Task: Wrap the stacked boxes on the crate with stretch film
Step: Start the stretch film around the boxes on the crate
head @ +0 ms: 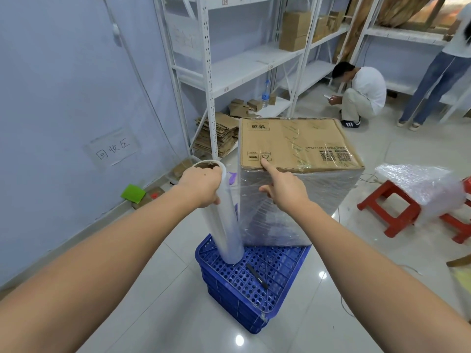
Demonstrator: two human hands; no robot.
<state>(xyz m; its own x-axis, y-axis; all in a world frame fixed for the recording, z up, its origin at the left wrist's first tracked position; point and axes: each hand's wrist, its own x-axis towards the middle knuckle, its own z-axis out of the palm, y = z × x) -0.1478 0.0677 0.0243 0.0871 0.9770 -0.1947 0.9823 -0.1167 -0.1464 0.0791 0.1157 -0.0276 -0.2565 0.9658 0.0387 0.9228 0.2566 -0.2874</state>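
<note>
A stack of cardboard boxes (298,143) stands on an upturned blue plastic crate (254,284). Clear stretch film covers the stack's sides (318,200); its brown top is bare. My left hand (201,187) grips the upper end of a roll of stretch film (229,230), which stands upright with its lower end on the crate, left of the stack. Film runs from the roll to the stack's near corner. My right hand (283,187) points its index finger, with the fingertip touching the top edge of the stack at the near corner.
A black pen (257,276) lies on the crate. White shelving (209,80) and flattened cardboard (219,133) stand behind. Red stools (390,212) with bubble wrap (418,184) are at right. One person crouches (362,93) and another stands (438,72) at the back right.
</note>
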